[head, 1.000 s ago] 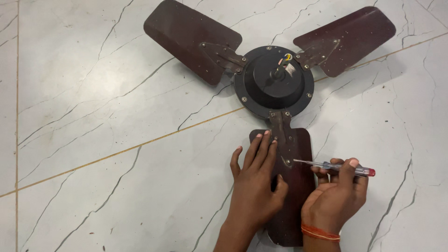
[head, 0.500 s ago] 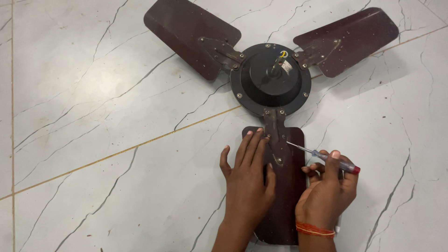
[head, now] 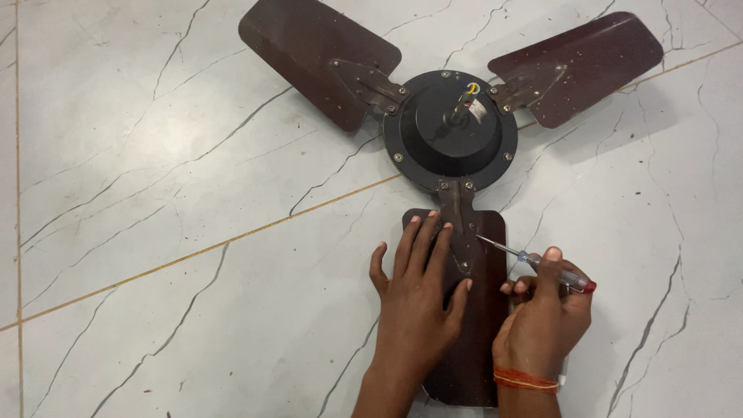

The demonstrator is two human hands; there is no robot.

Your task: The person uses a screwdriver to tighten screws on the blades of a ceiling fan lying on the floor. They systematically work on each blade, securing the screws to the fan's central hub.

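Observation:
A dark brown three-bladed ceiling fan lies flat on the floor, its round motor housing (head: 450,138) at upper centre. My left hand (head: 418,302) presses flat, fingers spread, on the near blade (head: 484,340), just left of that blade's metal bracket (head: 463,232). My right hand (head: 546,317) holds a small screwdriver (head: 542,267) with a clear handle and red end. The screwdriver's thin tip points up-left and hovers at the right edge of the bracket. An orange thread band circles my right wrist.
The other two blades reach to the upper left (head: 317,54) and upper right (head: 580,62). White marble floor tiles (head: 155,193) with dark veins and a thin brass-coloured joint line surround the fan.
The view has shifted slightly. My right hand has tilted the screwdriver from near level to pointing up-left, its tip closer to the bracket. My left hand stays pressed on the blade.

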